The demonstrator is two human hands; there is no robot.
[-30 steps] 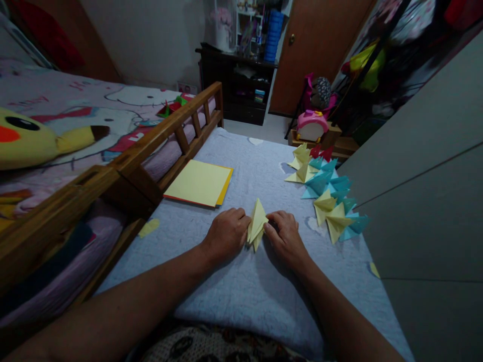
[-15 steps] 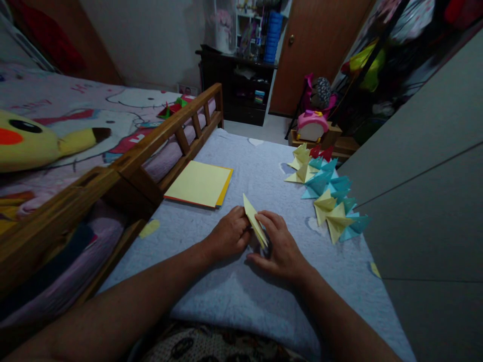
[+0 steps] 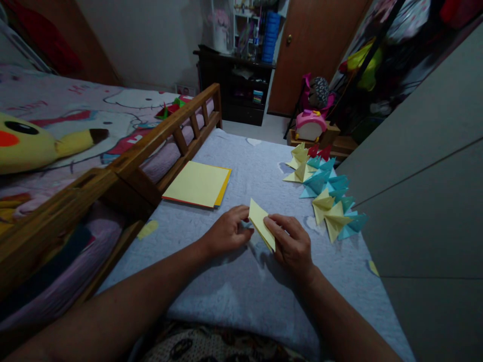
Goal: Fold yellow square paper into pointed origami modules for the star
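A folded yellow paper piece (image 3: 260,227) is held just above the pale blue mattress sheet (image 3: 241,286), tilted with a flat face up. My right hand (image 3: 292,246) pinches its right edge with thumb and fingers. My left hand (image 3: 226,232) touches its left corner with curled fingers. A stack of square paper sheets (image 3: 196,184), yellow on top, lies to the left, beyond my left hand.
A row of folded yellow, blue and red paper pieces (image 3: 324,196) lies at the right by a grey cabinet (image 3: 426,191). A wooden bed rail (image 3: 151,146) runs along the left, with a yellow plush toy (image 3: 33,143) on the bed behind it.
The yellow piece stood upright between both hands a second ago. It has been turned over and laid back, so that a flat face now shows, and my right hand shifted slightly right.
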